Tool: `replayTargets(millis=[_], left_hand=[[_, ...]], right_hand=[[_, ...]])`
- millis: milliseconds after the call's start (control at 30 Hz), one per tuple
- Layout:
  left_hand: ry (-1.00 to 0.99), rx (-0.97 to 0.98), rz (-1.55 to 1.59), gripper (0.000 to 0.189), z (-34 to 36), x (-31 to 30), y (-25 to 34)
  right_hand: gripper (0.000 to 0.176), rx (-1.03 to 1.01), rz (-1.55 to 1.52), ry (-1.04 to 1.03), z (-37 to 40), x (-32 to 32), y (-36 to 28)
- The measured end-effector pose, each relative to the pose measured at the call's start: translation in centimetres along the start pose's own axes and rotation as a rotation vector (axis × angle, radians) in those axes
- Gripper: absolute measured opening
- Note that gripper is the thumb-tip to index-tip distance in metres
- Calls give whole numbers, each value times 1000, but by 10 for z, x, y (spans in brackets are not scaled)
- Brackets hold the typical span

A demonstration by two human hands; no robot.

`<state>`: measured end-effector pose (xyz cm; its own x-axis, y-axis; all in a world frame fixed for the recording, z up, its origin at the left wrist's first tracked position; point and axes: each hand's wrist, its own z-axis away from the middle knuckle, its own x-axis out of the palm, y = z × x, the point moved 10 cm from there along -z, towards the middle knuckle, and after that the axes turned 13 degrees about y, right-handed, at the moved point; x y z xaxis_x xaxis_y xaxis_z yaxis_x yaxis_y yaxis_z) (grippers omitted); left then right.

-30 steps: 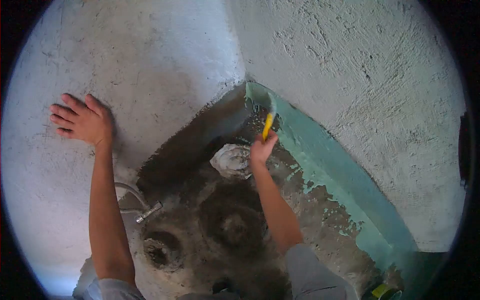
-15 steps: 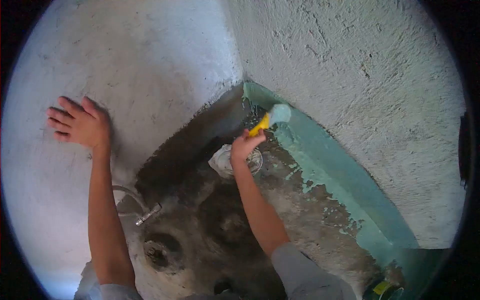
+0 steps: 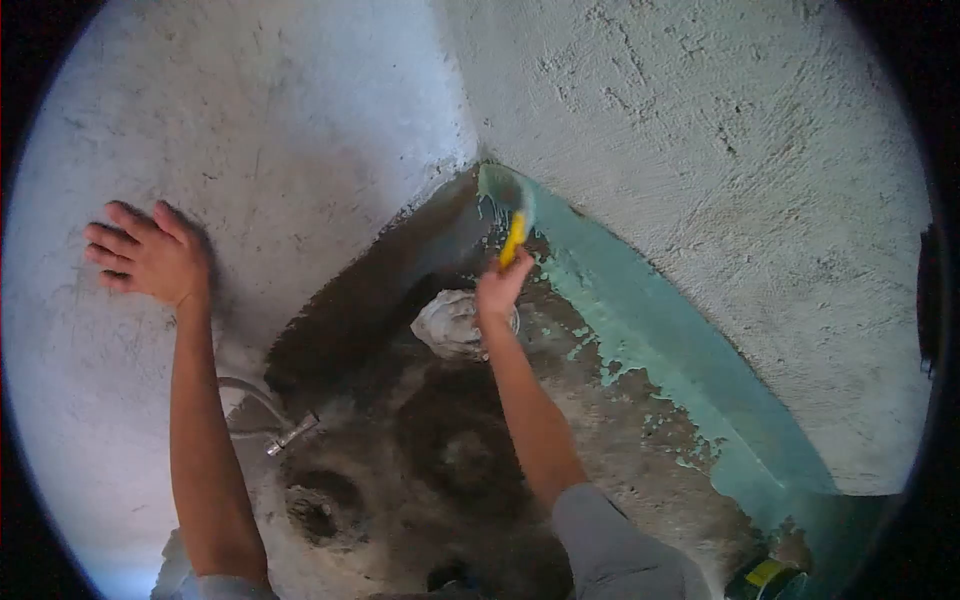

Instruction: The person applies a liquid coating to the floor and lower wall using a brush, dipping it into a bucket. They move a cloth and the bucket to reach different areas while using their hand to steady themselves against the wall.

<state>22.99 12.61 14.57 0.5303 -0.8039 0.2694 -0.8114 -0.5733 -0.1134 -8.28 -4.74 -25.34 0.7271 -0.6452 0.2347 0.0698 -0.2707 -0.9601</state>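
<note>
My left hand (image 3: 155,255) lies flat on the pale left wall (image 3: 300,120), fingers spread and holding nothing. My right hand (image 3: 502,288) is closed on the yellow handle of a brush (image 3: 514,238). The brush head, blurred, is against the green coating (image 3: 640,300) on the lower right wall, close to the corner. Green drips run down just left of it. Below and partly behind my right hand, a whitish wrapped lump (image 3: 448,325) sits on the dark floor.
A flexible hose with a metal end (image 3: 292,435) sticks out at the lower left wall. A rough hole (image 3: 318,512) is in the floor. At the bottom right stands a container with a yellow label (image 3: 765,575). The rough right wall (image 3: 700,130) rises above the coating.
My right hand has turned the brush more upright, and its head has moved left and slightly up toward the corner. My left hand stays on the wall; the view has shifted slightly.
</note>
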Motion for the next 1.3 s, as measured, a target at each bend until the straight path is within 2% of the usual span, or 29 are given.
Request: replayTargets(millis=[167, 367, 467, 567, 600, 700, 933, 1033, 1100, 1167, 1300], left_hand=[[-23, -17, -12, 62, 1, 3, -4], [-33, -15, -17, 62, 3, 4, -5], [-12, -9, -6, 62, 4, 4, -3], [-17, -26, -20, 62, 3, 2, 1], [-13, -16, -16, 62, 3, 2, 1], [-4, 3, -8, 62, 3, 3, 1], [-10, 15, -7, 62, 3, 1, 3], [-8, 7, -3, 62, 3, 1, 4], [-13, 5, -7, 62, 2, 0, 4], [-18, 7, -15, 62, 0, -1, 4], [-24, 4, -6, 63, 0, -1, 0]], right_hand=[[44, 149, -129, 182, 24, -74, -30], [46, 122, -41, 231, 51, -74, -54], [48, 36, -102, 167, 46, -45, -44], [47, 72, -45, 62, 35, -9, -26], [44, 96, -139, 40, 32, 6, -15], [41, -10, 26, -85, 26, 27, -7], [38, -90, 121, -259, 4, 33, 11], [37, -98, 126, -74, -17, 1, 2], [37, 56, 67, -108, -22, -9, 9], [37, -43, 58, -63, -6, -30, -12], [39, 25, 25, 18, 16, -85, -25]])
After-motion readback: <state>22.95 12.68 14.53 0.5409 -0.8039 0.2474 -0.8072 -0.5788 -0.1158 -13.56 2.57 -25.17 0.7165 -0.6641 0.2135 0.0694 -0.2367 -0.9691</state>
